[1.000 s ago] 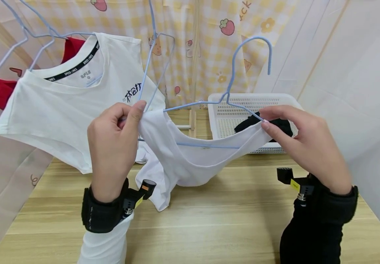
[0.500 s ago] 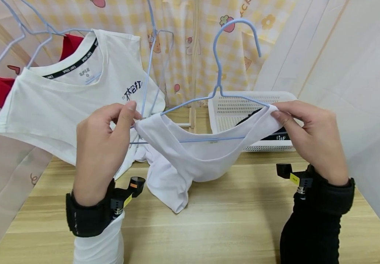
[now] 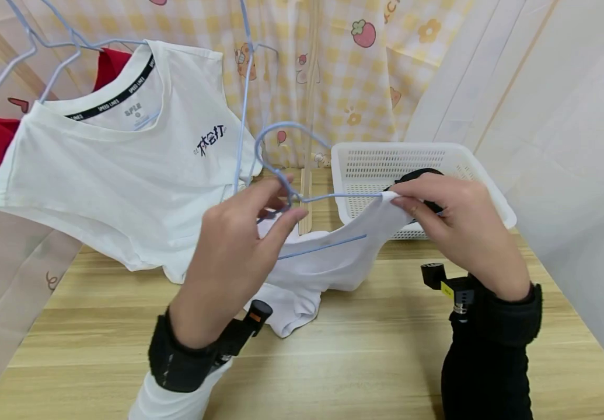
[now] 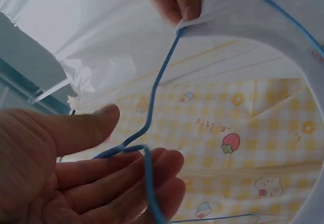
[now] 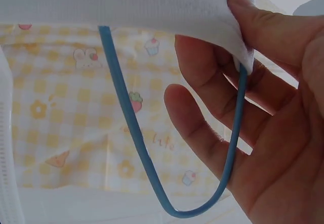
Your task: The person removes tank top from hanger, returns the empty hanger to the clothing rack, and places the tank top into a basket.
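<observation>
Tabletop bears a basket (black cloth inside) beyond the held garment.

The head view looks forward and down from above the near edge of the worktop, far enough back to take in the left grip, the right grip and the curtain past the far edge. Each wrist view sits close behind its own grip, facing the curtain; both share the right grip at the white garment. The left wrist view is dim, its exact tilt uncertain.
</observation>
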`<state>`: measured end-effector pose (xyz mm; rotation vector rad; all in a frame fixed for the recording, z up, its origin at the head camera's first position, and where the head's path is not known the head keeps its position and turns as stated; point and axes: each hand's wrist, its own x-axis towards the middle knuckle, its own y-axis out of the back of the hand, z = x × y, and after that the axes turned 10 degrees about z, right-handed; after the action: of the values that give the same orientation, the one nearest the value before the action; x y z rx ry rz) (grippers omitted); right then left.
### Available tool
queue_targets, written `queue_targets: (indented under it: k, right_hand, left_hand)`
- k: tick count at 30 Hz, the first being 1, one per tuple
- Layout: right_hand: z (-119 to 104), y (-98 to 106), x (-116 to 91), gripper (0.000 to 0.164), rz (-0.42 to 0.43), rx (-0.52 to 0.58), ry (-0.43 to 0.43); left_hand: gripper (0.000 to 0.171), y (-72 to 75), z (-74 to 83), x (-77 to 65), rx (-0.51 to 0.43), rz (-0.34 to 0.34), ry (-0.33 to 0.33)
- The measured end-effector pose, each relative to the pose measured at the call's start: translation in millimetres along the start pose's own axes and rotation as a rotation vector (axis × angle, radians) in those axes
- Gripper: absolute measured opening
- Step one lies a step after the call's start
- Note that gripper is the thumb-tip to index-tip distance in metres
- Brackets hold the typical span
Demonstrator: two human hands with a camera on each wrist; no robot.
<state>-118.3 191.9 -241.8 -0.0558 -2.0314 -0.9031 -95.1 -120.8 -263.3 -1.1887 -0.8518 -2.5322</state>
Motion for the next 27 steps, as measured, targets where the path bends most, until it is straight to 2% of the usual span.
queue_targets:
  k: [2,4,9,14,17,19,22,25,27]
  right_hand:
    - [-1.4,-2.6,0.1,0.024,-0.014,0.012,0.009]
    - [-1.5,-3.3,0.0,0.025,-0.011,0.014,0.006]
    - [3.6,0.7,0.0,0.028,0.045,0.043,-0.039]
    - [14.4,7.9,-2.2,0.025,0.121,0.065,-0.094]
    - [21.0,11.6,-3.8,0.019,0.21,0.04,-0.146]
    - [24.1,13.2,-4.1,0.016,0.27,0.03,-0.18]
    - [25.5,12.5,-3.0,0.014,0.351,0.043,-0.211]
    - [22.8,7.5,-1.4,0.014,0.371,0.084,-0.194]
    - [19.5,1.5,0.1,0.016,0.347,0.114,-0.159]
  left_hand:
    - [0.014,3.7,21.8,5.1,-0.003,-0.016,0.026]
    - [0.005,10.1,29.9,9.1,-0.011,-0.034,0.076]
    - [0.005,29.6,18.8,13.8,-0.025,-0.032,0.125]
    - [0.009,49.6,6.7,16.4,-0.012,0.016,0.152]
    - [0.007,60.1,1.9,19.1,-0.05,0.071,0.194]
    - [0.003,65.2,-1.6,20.7,-0.185,0.137,0.233]
    - [0.012,68.0,-6.4,22.9,-0.502,0.261,0.272]
    - [0.016,64.3,-7.4,24.7,-0.853,0.344,0.284]
    - [0.014,59.6,-5.7,25.9,-1.005,0.357,0.291]
